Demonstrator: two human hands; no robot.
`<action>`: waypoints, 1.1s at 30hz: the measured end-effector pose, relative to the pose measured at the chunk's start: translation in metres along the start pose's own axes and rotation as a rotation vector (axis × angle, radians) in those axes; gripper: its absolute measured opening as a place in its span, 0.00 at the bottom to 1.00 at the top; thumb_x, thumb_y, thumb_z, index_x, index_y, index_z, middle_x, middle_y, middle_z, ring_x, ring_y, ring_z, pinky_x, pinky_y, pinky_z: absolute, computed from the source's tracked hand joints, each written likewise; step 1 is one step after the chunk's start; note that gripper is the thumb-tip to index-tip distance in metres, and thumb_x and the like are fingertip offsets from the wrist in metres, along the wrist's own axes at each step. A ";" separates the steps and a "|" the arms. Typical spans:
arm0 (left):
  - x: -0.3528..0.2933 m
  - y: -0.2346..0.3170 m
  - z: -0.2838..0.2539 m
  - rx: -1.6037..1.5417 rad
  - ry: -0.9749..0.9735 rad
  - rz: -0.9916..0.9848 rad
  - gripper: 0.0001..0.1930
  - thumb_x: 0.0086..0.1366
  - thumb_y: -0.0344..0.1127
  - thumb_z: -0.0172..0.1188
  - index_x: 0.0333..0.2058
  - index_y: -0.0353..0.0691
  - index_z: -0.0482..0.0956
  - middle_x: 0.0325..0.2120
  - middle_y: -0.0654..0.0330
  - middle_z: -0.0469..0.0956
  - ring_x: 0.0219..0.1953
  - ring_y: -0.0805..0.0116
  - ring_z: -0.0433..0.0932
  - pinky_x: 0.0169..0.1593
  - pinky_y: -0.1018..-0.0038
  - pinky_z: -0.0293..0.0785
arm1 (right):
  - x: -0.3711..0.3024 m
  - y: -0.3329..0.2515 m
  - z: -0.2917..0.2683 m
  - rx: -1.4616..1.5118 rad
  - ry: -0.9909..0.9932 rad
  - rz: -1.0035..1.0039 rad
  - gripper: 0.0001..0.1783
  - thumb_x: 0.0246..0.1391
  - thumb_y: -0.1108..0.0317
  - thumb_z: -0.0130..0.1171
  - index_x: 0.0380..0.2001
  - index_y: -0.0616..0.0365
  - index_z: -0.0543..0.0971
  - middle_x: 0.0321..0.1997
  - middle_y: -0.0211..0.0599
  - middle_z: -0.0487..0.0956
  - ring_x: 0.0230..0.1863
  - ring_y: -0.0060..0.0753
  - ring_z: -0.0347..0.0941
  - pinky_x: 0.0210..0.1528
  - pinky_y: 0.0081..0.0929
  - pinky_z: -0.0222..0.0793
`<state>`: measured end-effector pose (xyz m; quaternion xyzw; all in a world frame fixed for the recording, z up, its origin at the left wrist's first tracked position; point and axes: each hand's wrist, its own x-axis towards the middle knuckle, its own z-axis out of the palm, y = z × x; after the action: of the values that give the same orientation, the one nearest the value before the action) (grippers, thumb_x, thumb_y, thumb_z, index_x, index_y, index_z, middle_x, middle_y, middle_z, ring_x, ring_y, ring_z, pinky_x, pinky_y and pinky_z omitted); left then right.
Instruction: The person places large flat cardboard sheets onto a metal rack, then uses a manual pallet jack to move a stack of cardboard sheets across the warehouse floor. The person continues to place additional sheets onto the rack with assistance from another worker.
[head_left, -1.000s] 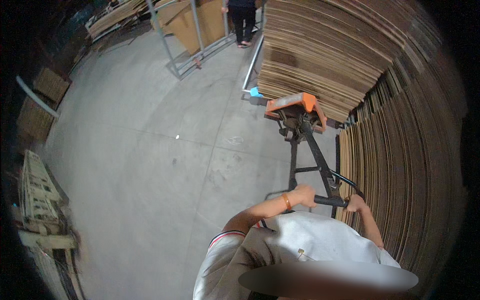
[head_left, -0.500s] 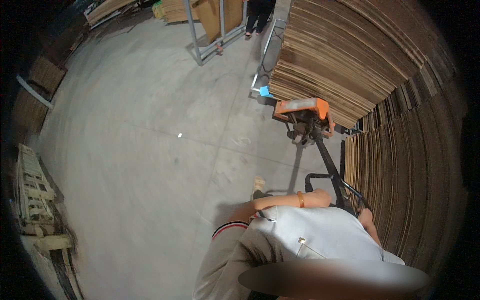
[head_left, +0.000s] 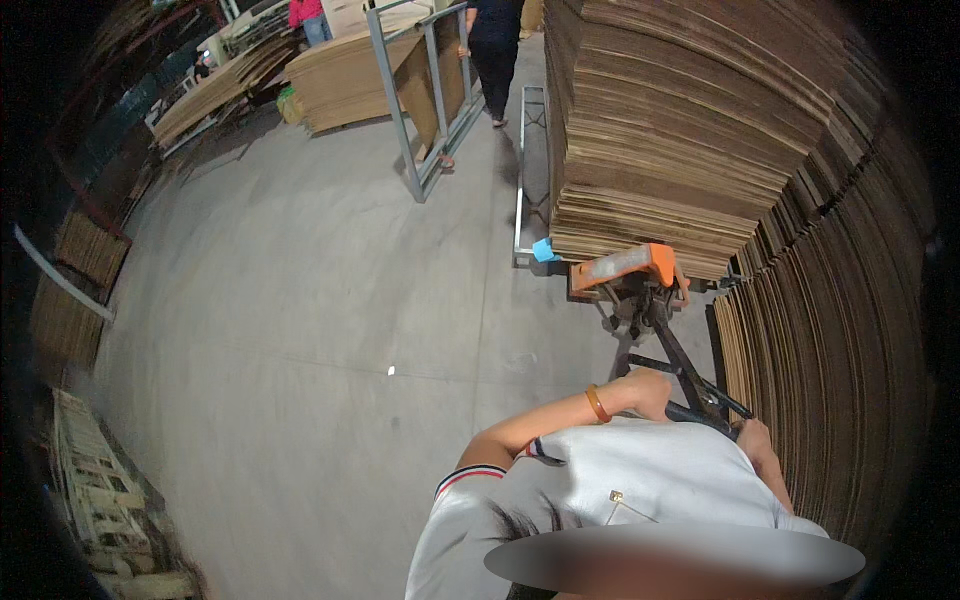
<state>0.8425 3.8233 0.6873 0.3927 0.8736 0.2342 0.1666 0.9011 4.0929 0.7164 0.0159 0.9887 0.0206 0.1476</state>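
My left hand (head_left: pixel 650 392), an amber-coloured bangle (head_left: pixel 598 403) on its wrist, is closed round the left side of a pallet jack's black loop handle (head_left: pixel 655 365). On the handle's right side my right hand (head_left: pixel 757 440) is closed too, its fingers partly hidden. The black shaft leads forward to the orange body of the pallet jack (head_left: pixel 630 266). Just beyond that body rises a tall stack of brown cardboard sheets (head_left: pixel 670 190); the forks are out of sight. A blue piece (head_left: pixel 544 250) sits at the stack's near left corner.
Upright cardboard stacks (head_left: pixel 800 360) stand close on my right. A low metal frame (head_left: pixel 520 190) lies along the load's left side. Ahead, a person in dark clothes (head_left: pixel 493 60) is beside a grey upright rack (head_left: pixel 410 110). Pale machinery (head_left: pixel 100 490) stands at left; a white scrap (head_left: pixel 391 371) lies on the floor.
The floor, rack and stacks have shifted down in the picture, and more shows ahead. The jack's body appears closer to my hands. Both hands keep their hold on the handle.
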 end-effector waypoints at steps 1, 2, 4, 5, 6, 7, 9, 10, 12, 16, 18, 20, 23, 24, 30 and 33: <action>-0.003 -0.007 -0.002 0.005 -0.019 0.017 0.21 0.41 0.49 0.58 0.22 0.32 0.79 0.23 0.45 0.76 0.29 0.50 0.76 0.34 0.61 0.72 | 0.000 -0.010 0.003 -0.010 0.000 0.032 0.22 0.23 0.58 0.62 0.28 0.56 0.81 0.27 0.51 0.77 0.34 0.46 0.75 0.41 0.35 0.70; -0.005 -0.013 -0.004 0.015 -0.023 0.035 0.21 0.41 0.49 0.58 0.22 0.32 0.79 0.23 0.46 0.76 0.29 0.50 0.76 0.34 0.61 0.72 | 0.000 -0.016 0.005 -0.020 0.010 0.045 0.21 0.23 0.59 0.62 0.28 0.56 0.81 0.27 0.51 0.77 0.34 0.46 0.75 0.40 0.34 0.70; -0.008 -0.026 -0.007 0.039 -0.037 0.064 0.22 0.41 0.50 0.58 0.23 0.32 0.79 0.23 0.46 0.77 0.29 0.50 0.76 0.34 0.61 0.72 | -0.003 -0.031 0.006 -0.032 0.030 0.066 0.21 0.23 0.59 0.62 0.28 0.56 0.81 0.27 0.49 0.77 0.33 0.46 0.75 0.40 0.34 0.70; -0.012 -0.036 -0.010 0.048 -0.038 0.080 0.22 0.41 0.50 0.58 0.23 0.32 0.79 0.23 0.46 0.77 0.29 0.50 0.77 0.34 0.61 0.72 | -0.005 -0.048 0.001 -0.012 0.028 0.081 0.20 0.24 0.60 0.61 0.27 0.56 0.81 0.26 0.48 0.77 0.33 0.46 0.74 0.39 0.34 0.70; -0.016 -0.049 -0.012 0.057 -0.039 0.095 0.22 0.41 0.50 0.57 0.23 0.32 0.79 0.23 0.46 0.77 0.29 0.51 0.77 0.34 0.61 0.72 | -0.001 -0.059 0.005 0.007 0.060 0.062 0.20 0.24 0.61 0.61 0.28 0.55 0.81 0.25 0.47 0.77 0.32 0.46 0.74 0.39 0.35 0.70; -0.020 -0.062 -0.013 0.061 -0.047 0.112 0.22 0.41 0.50 0.57 0.23 0.32 0.79 0.23 0.46 0.77 0.29 0.51 0.77 0.34 0.61 0.72 | 0.001 -0.069 0.012 0.029 0.085 0.047 0.19 0.24 0.62 0.61 0.28 0.55 0.81 0.24 0.46 0.77 0.32 0.46 0.74 0.38 0.35 0.70; -0.033 -0.089 -0.011 0.111 -0.086 0.124 0.21 0.41 0.50 0.57 0.24 0.36 0.79 0.23 0.49 0.77 0.29 0.52 0.77 0.33 0.61 0.72 | 0.001 -0.100 0.023 -0.026 0.069 0.085 0.18 0.24 0.62 0.60 0.26 0.55 0.81 0.23 0.46 0.77 0.31 0.46 0.75 0.38 0.35 0.70; -0.040 -0.099 -0.017 0.123 -0.109 0.129 0.20 0.40 0.50 0.57 0.24 0.37 0.80 0.23 0.50 0.77 0.29 0.52 0.77 0.33 0.61 0.72 | -0.001 -0.113 0.031 0.032 0.087 0.116 0.17 0.24 0.62 0.59 0.25 0.55 0.81 0.23 0.47 0.77 0.30 0.47 0.74 0.38 0.35 0.70; -0.047 -0.125 -0.026 0.166 -0.116 0.161 0.20 0.40 0.51 0.57 0.25 0.40 0.80 0.23 0.52 0.77 0.28 0.54 0.77 0.33 0.62 0.72 | 0.000 -0.144 0.039 0.049 0.117 0.172 0.17 0.24 0.63 0.58 0.25 0.55 0.80 0.23 0.48 0.77 0.31 0.47 0.74 0.38 0.36 0.70; -0.059 -0.164 -0.058 0.238 -0.161 0.166 0.21 0.39 0.53 0.57 0.25 0.40 0.80 0.25 0.52 0.78 0.30 0.55 0.77 0.34 0.64 0.73 | 0.013 -0.199 0.030 0.087 0.144 0.229 0.17 0.24 0.63 0.58 0.25 0.54 0.80 0.25 0.48 0.77 0.32 0.46 0.74 0.38 0.36 0.70; -0.056 -0.179 -0.055 0.233 -0.126 0.192 0.22 0.38 0.52 0.58 0.25 0.38 0.80 0.26 0.52 0.78 0.31 0.55 0.77 0.35 0.65 0.73 | 0.016 -0.211 0.027 0.069 0.136 0.254 0.17 0.24 0.62 0.59 0.25 0.54 0.80 0.26 0.47 0.77 0.32 0.45 0.75 0.38 0.36 0.70; -0.050 -0.181 -0.055 0.210 -0.127 0.188 0.22 0.39 0.51 0.58 0.25 0.38 0.80 0.26 0.52 0.78 0.31 0.55 0.77 0.35 0.65 0.73 | 0.020 -0.209 0.030 0.052 0.164 0.263 0.17 0.23 0.63 0.60 0.25 0.56 0.80 0.24 0.49 0.77 0.31 0.47 0.74 0.37 0.36 0.70; -0.047 -0.185 -0.052 0.189 -0.130 0.195 0.21 0.39 0.51 0.58 0.25 0.37 0.80 0.26 0.51 0.78 0.31 0.55 0.77 0.35 0.64 0.73 | 0.024 -0.208 0.031 0.069 0.129 0.297 0.17 0.22 0.63 0.61 0.25 0.56 0.80 0.24 0.48 0.77 0.31 0.47 0.74 0.37 0.36 0.70; -0.045 -0.185 -0.051 0.184 -0.132 0.201 0.21 0.39 0.50 0.58 0.25 0.36 0.80 0.27 0.51 0.78 0.31 0.55 0.77 0.36 0.64 0.73 | 0.025 -0.206 0.028 0.050 0.115 0.300 0.17 0.23 0.63 0.60 0.25 0.55 0.80 0.24 0.48 0.77 0.31 0.47 0.74 0.37 0.36 0.70; -0.048 -0.181 -0.057 0.143 -0.113 0.235 0.22 0.40 0.50 0.57 0.24 0.35 0.79 0.26 0.49 0.77 0.31 0.54 0.77 0.37 0.64 0.73 | 0.028 -0.200 0.031 0.063 0.066 0.348 0.15 0.24 0.62 0.58 0.22 0.54 0.79 0.24 0.48 0.76 0.32 0.48 0.74 0.36 0.37 0.70; -0.048 -0.184 -0.060 0.157 -0.151 0.255 0.23 0.40 0.50 0.56 0.26 0.34 0.79 0.27 0.48 0.77 0.32 0.54 0.77 0.38 0.64 0.72 | 0.029 -0.200 0.031 0.026 0.092 0.310 0.14 0.23 0.63 0.58 0.21 0.55 0.79 0.24 0.48 0.76 0.32 0.49 0.73 0.36 0.37 0.70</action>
<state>0.7328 3.6631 0.6428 0.5287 0.8174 0.1542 0.1692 0.8770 3.8956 0.6694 0.1692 0.9803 0.0312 0.0968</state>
